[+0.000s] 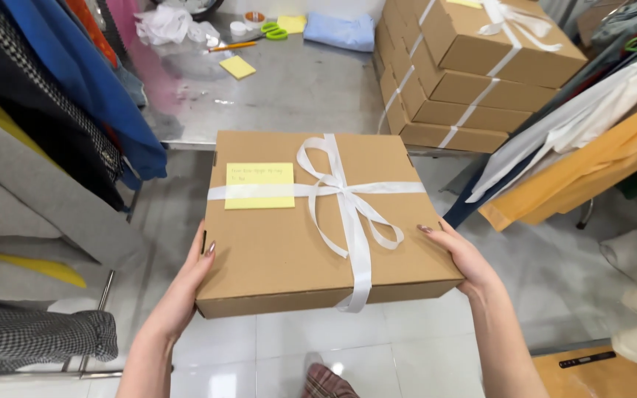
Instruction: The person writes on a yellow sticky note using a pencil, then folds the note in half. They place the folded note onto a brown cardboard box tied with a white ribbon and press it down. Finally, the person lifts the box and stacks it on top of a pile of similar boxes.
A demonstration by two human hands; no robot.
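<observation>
I hold a flat brown cardboard box (282,243) in front of me, level, above the white tiled floor. A white ribbon (344,195) is tied around it in a cross with a bow, and a yellow sticky note (259,186) with handwriting sits on the lid's left half. My left hand (189,276) grips the box's left edge near the front corner. My right hand (462,258) grips the right edge, thumb on the lid.
A steel table (296,88) stands ahead with a stack of ribbon-tied brown boxes (466,74) on its right end, plus sticky notes, green scissors (276,31), a pencil and a folded blue cloth (340,31). Hanging clothes crowd the left (53,110) and right (591,147).
</observation>
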